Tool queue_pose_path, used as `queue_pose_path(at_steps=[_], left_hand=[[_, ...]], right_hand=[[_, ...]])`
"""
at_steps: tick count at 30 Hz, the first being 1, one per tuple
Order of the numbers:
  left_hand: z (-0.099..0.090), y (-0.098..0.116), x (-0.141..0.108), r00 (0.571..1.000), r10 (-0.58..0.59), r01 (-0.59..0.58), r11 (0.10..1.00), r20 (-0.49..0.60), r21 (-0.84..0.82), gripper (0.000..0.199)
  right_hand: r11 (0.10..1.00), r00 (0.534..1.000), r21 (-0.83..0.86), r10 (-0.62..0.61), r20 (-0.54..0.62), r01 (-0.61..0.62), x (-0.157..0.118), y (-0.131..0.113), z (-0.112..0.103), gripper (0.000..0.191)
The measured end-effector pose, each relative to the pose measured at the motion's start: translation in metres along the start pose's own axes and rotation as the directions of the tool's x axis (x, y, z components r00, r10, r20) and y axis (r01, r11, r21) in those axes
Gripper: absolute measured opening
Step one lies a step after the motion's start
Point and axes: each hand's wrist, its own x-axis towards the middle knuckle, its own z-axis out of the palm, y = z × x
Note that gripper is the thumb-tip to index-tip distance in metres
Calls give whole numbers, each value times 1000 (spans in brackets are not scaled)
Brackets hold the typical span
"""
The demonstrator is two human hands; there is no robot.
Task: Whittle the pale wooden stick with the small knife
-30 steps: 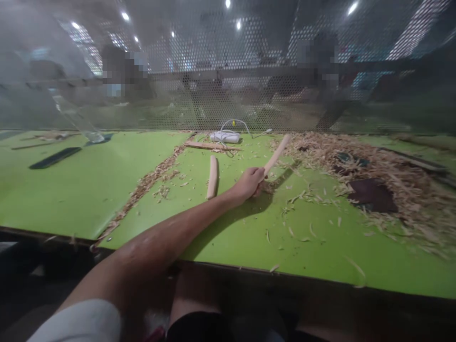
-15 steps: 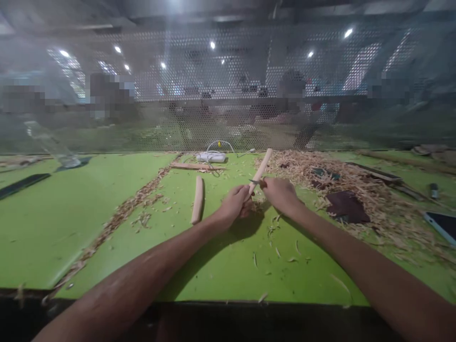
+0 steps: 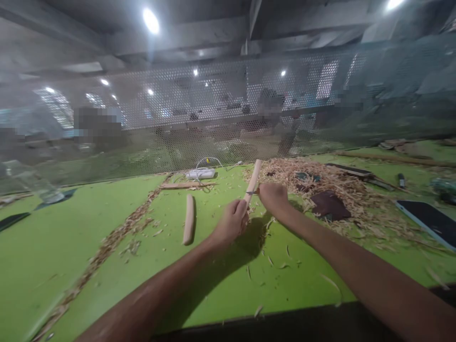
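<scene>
My left hand (image 3: 231,219) is closed round the lower end of a pale wooden stick (image 3: 253,176), which tilts up and away over the green table (image 3: 221,289). In my closed right hand (image 3: 272,197) is a small knife (image 3: 250,192); its blade lies against the stick just above my left fingers, and its handle is mostly hidden in my grip. A second, slightly curved piece of wood (image 3: 189,219) rests on the table left of my hands. Thin curled shavings (image 3: 268,228) are scattered beneath and in front of my right hand.
A heap of shavings (image 3: 342,190) spreads to the right, with a dark sandpaper-like sheet (image 3: 330,205) on it. Farther right lies a phone (image 3: 427,221). A white power strip (image 3: 200,174) with its cord sits at the back before a mesh screen (image 3: 213,123). A clear bottle (image 3: 39,185) stands left.
The view has tilted up and turned slightly right, so the table things sit lower and farther left. The knife blade has shifted a little along the stick, nearer my left hand.
</scene>
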Motion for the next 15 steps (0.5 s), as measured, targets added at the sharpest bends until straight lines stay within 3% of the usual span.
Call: queue_pose_path(at_steps=[7,15], left_hand=[[4,5,-5,999,-35,35,999,7,29,39],[-14,0,2,1000,-3,2,998,27,57,40]], right_hand=[[1000,1000,-19,1,24,-1,5,8,1,33],[1000,999,2,-4,36,4,34,7,-1,32]])
